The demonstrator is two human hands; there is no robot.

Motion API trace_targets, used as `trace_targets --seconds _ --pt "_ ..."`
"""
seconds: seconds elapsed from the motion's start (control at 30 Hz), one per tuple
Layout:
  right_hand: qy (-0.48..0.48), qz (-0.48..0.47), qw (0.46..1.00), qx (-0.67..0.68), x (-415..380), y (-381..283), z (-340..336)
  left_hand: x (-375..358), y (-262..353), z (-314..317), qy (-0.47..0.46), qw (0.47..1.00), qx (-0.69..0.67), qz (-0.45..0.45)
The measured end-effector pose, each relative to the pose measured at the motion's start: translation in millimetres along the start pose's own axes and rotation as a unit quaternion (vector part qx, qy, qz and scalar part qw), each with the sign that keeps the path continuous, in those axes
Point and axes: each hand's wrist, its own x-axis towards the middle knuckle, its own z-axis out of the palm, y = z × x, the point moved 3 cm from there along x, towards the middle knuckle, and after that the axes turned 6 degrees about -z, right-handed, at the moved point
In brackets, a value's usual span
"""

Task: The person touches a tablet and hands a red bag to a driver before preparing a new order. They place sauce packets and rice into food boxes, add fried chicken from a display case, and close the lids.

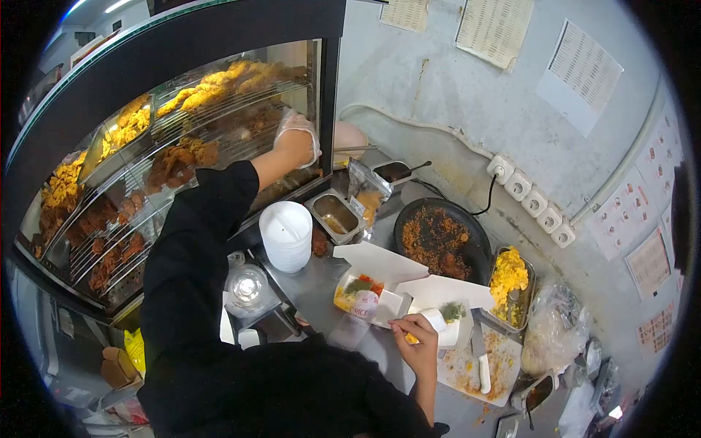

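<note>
My left hand (296, 139), in a thin clear glove, reaches into the glass warming cabinet (182, 146) among the racks of fried chicken (179, 160); its fingers are hidden against the food. My right hand (418, 344) is bare and pinches a small white cup (440, 322) with a bit of yellow food at the fingertips. Just left of that hand lies an open white takeaway box (359, 293) holding rice and vegetables. Its lid (380, 261) folds back.
A stack of white bowls (286, 235) stands by the cabinet. On the steel counter are a black pan of fried crumbs (437, 235), a metal tray of yellow egg (509, 281), sauce tins (336, 215), and a cutting board (467, 369) with a knife (480, 361). Wall sockets (533, 198) are behind.
</note>
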Motion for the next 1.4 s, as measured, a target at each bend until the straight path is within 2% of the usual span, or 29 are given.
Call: trace_targets --seconds 0.03,0.13,0.17,0.27,0.43,0.6,0.63,0.73,0.77,0.87,0.9,1.0,1.03,1.13,1.3,1.4 --pt "0.001 0.002 1.000 0.002 2 0 0 -8 5 -20 -0.056 0.997 -0.017 -0.049" --pt "-0.007 0.009 1.000 0.004 2 0 -1 4 4 -15 -0.058 0.997 -0.034 -0.048" --pt "-0.008 0.006 1.000 0.002 2 0 -2 20 2 26 0.083 0.996 0.042 -0.004" --pt "0.005 0.011 1.000 -0.001 2 3 -9 25 4 24 0.035 0.987 0.132 0.085" --pt "0.025 0.013 1.000 -0.004 -6 15 -21 45 1 51 0.078 0.977 0.173 0.100" --pt "0.032 0.004 0.999 -0.016 -8 15 -26 50 6 52 0.076 0.948 0.290 0.108" --pt "0.035 0.003 0.999 -0.015 -9 14 -27 55 5 61 0.097 0.931 0.326 0.133" --pt "0.047 0.000 0.999 -0.016 -10 16 -34 9 18 1 -0.060 0.957 0.259 0.112" --pt "0.048 -0.001 0.999 -0.015 -10 18 -36 21 15 23 -0.119 0.949 0.273 0.101" --pt "0.034 -0.005 0.999 -0.013 -9 22 -36 7 2 33 -0.128 0.944 0.287 0.096" --pt "0.029 -0.008 0.999 -0.014 -8 23 -35 -6 -1 31 -0.108 0.937 0.327 0.063" --pt "0.024 -0.014 1.000 -0.002 -7 25 -30 -37 -19 28 -0.113 0.946 0.303 0.007" --pt "0.017 -0.008 1.000 0.003 -7 26 -28 -42 -27 25 -0.153 0.944 0.291 0.041" --pt "-0.008 0.011 1.000 0.015 -8 30 -20 -55 -43 28 -0.178 0.944 0.271 0.069" --pt "-0.036 0.015 0.999 0.016 -5 19 -11 -89 -53 24 -0.163 0.968 0.189 -0.028" --pt "-0.040 0.018 0.999 0.015 -8 22 -9 -119 -62 10 -0.146 0.966 0.201 -0.076"
